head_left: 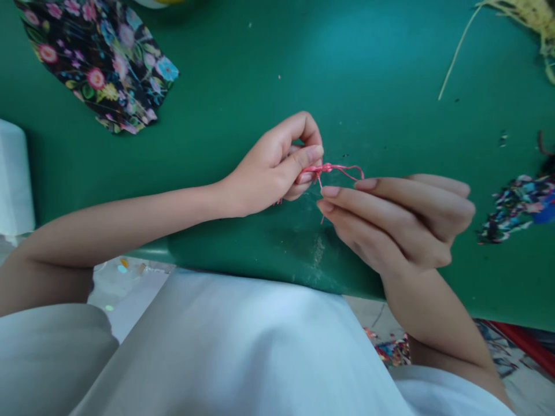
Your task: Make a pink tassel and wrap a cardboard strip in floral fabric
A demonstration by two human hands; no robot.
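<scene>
A thin pink cord with a knot in it stretches between my two hands, just above the green table. My left hand pinches the knotted part between thumb and fingers, and some pink strands poke out below that hand. To the right of the knot the cord forms a loose loop. My right hand pinches a strand of the same cord at its fingertips, with a short end hanging below them. The rest of the cord is hidden inside my left hand.
The green table spans the view. Floral fabric lies at the upper left, beside a white object at the left edge. Yellow strands lie at the top right, and a multicoloured bundle at the right.
</scene>
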